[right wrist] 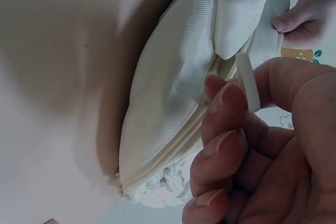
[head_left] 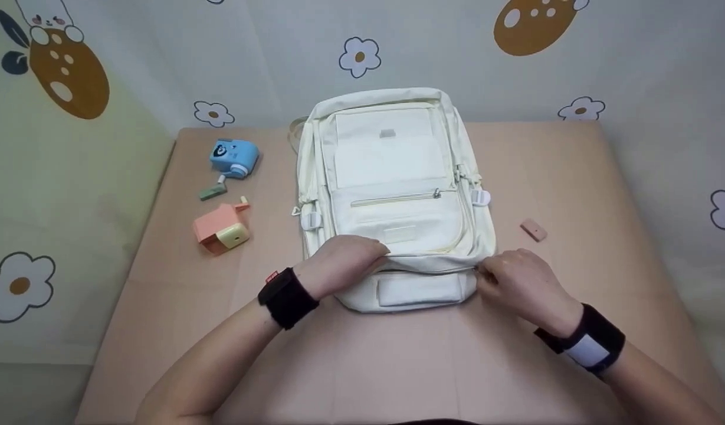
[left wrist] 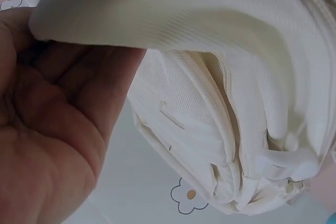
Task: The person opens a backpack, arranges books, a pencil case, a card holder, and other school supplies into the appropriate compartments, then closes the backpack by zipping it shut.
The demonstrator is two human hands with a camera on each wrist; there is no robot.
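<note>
right hand [head_left: 524, 283] pinching zipper pull [right wrist: 248, 80] at near corner of cream backpack [head_left: 391, 177] | left hand [head_left: 344, 260] gripping fabric beside it, flat on table [head_left: 574, 195] | sharpeners [head_left: 223, 230] well left | risk: slider snagging if fabric slackens

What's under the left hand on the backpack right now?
The left hand grips a fold of the cream backpack near its lower edge. Only fabric shows beneath it; whatever is inside the backpack is covered.

Soft, even light; wrist views blurred, head view edge-warped.
</note>
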